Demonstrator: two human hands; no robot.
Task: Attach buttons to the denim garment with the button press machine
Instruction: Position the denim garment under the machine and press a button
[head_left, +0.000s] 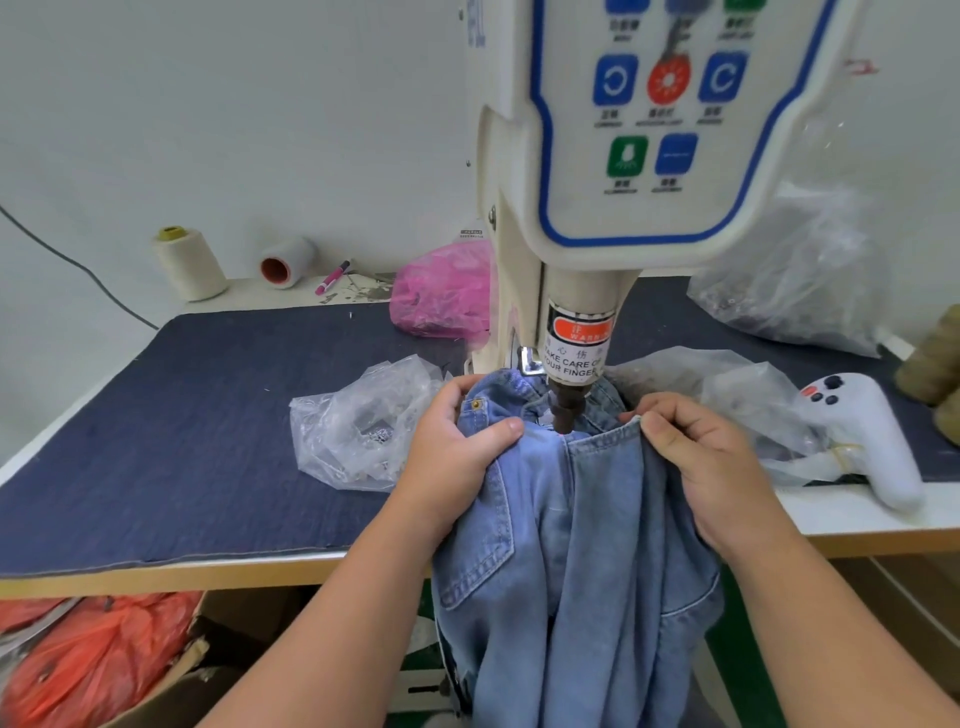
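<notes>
Denim fills both of your hands: your left hand (457, 441) curls over the denim garment (571, 545) with the thumb pressed on its top fold, and your right hand (701, 462) pinches the upper hem between thumb and fingers, so each grip is closed on cloth. That hem sits right under the dark plunger (563, 410) of the button press machine (623, 156), and your fingers lie close on either side of it. One brass button (476, 403) shows just above your left thumb. Most of the garment hangs over the front edge of the table (156, 569).

Left of your hands, a clear plastic bag (358, 426) holds small metal pieces. Its dark cloth cover (182, 426) lies bare further left. A pink bag (441, 291) sits behind it; what is inside is hard to make out. Right of you lies a white controller (862, 431) on crumpled clear plastic (753, 410). Under the table, an orange bag (93, 654) in a cardboard box (197, 675) is cut off.
</notes>
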